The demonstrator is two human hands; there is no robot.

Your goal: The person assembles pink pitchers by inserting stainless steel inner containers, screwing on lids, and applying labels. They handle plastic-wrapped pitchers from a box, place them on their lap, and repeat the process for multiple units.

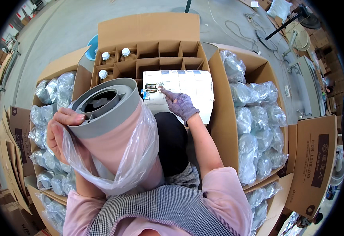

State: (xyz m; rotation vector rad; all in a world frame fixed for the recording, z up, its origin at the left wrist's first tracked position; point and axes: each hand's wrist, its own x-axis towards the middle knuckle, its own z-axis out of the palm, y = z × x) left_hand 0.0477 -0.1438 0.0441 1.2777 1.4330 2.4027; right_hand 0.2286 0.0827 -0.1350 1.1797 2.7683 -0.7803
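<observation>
A pink cylinder (111,145) with a wide grey rim leans across my lap, a round dark opening in its top. Clear plastic film (144,133) is bunched around its side. My left hand (61,129) is closed on the grey rim and the film, thumb on top. My right hand (181,105), in a purple-grey glove, rests over a white sheet of labels (193,88). Its index finger is stretched out and touches the sheet beside a small round sticker (160,85); the other fingers look bent, and nothing shows held in them.
An open carton with cardboard dividers (150,50) stands ahead, with white-capped bottles (126,52) in some cells. Cartons on the left and right hold film-wrapped items (252,131). A blue basin (92,45) sits behind. Cables (238,29) cross the floor, and a folded carton (313,165) stands right.
</observation>
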